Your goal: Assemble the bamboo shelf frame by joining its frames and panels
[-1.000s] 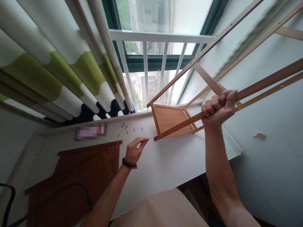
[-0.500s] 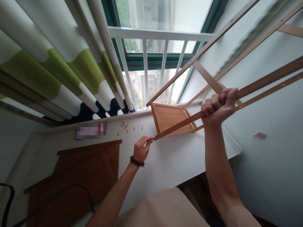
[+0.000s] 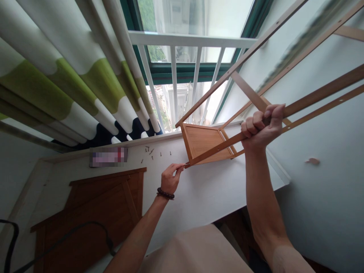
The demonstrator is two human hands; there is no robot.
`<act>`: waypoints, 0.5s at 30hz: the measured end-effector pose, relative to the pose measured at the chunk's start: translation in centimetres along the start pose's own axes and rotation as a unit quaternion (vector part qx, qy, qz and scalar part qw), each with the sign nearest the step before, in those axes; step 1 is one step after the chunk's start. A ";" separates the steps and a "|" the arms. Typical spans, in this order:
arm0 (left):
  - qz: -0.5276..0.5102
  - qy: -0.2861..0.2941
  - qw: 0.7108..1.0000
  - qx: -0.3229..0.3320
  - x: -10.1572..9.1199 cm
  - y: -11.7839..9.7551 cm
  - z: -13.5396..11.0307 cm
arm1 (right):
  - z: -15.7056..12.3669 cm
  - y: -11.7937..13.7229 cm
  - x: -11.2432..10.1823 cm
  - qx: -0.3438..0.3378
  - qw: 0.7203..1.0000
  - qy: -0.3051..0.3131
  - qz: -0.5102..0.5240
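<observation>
A wooden shelf frame [image 3: 204, 151] with long rails and a slatless panel [image 3: 209, 142] at its lower end leans over the white ledge, tilted up to the right. My right hand [image 3: 263, 127] is wrapped round one of its near rails, partway up. At that rail's lower end, my left hand [image 3: 172, 176] pinches a small metal screw [image 3: 186, 164] between thumb and fingers, against the wood by the corner. How deep the screw sits cannot be seen. Several loose screws [image 3: 152, 152] lie on the ledge, beyond my left hand.
Brown wooden panels [image 3: 93, 212] lie stacked at the left on the white ledge [image 3: 199, 193]. A blurred-out package [image 3: 108, 157] sits behind them. Striped curtains [image 3: 93, 83] hang at the left. White railings [image 3: 173, 68] stand before the window. A black cable [image 3: 71, 231] crosses the lower left.
Almost nothing differs. My left hand stays at the rail's end with a very slight shift, my right hand keeps its hold, and the view has moved a little.
</observation>
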State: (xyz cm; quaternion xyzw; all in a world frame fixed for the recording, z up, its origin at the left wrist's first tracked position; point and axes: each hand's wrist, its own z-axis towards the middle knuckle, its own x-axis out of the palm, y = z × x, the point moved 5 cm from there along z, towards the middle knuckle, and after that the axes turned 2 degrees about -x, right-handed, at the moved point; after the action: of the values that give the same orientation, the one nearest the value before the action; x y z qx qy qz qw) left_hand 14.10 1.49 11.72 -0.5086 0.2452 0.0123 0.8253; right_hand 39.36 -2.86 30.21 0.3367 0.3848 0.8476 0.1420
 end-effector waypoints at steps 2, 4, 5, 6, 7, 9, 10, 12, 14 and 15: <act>0.005 0.001 1.000 0.012 0.0 -0.1 0.0 | 0.0 0.0 0.0 -0.002 1.000 0.008 0.003; 0.015 0.010 0.999 0.037 0.0 -0.2 0.1 | 0.0 0.0 0.0 -0.001 1.000 0.012 0.001; 0.021 0.015 0.998 0.051 0.0 -0.3 0.2 | 0.0 0.0 0.1 0.001 1.000 0.012 -0.003; 0.028 0.021 0.997 0.065 0.0 -0.3 0.4 | 0.0 0.0 0.1 0.002 1.000 0.010 -0.007; 0.034 0.025 0.996 0.080 -0.1 -0.4 0.5 | 0.0 -0.1 0.1 0.003 1.000 0.007 -0.011; 0.052 0.029 0.992 0.108 -0.3 -0.4 0.7 | 0.1 -0.1 0.1 0.005 1.000 0.001 -0.015; 0.063 0.022 0.991 0.118 -0.4 -0.4 0.8 | 0.1 -0.1 0.1 0.004 1.000 0.000 -0.014; 0.084 0.000 0.989 0.124 -0.6 -0.3 0.9 | 0.1 0.0 0.1 0.002 1.000 0.002 -0.008; 0.084 -0.015 0.990 0.115 -0.7 -0.1 0.8 | 0.1 0.0 0.2 -0.002 1.000 0.007 -0.004; 0.076 -0.017 0.991 0.107 -0.6 0.0 0.7 | 0.1 0.0 0.2 -0.003 1.000 0.009 -0.004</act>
State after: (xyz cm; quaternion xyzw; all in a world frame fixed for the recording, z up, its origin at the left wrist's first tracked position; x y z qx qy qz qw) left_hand 13.87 2.22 12.25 -0.3974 0.2687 0.0574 0.8755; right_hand 39.33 -2.74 30.39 0.3272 0.3846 0.8512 0.1433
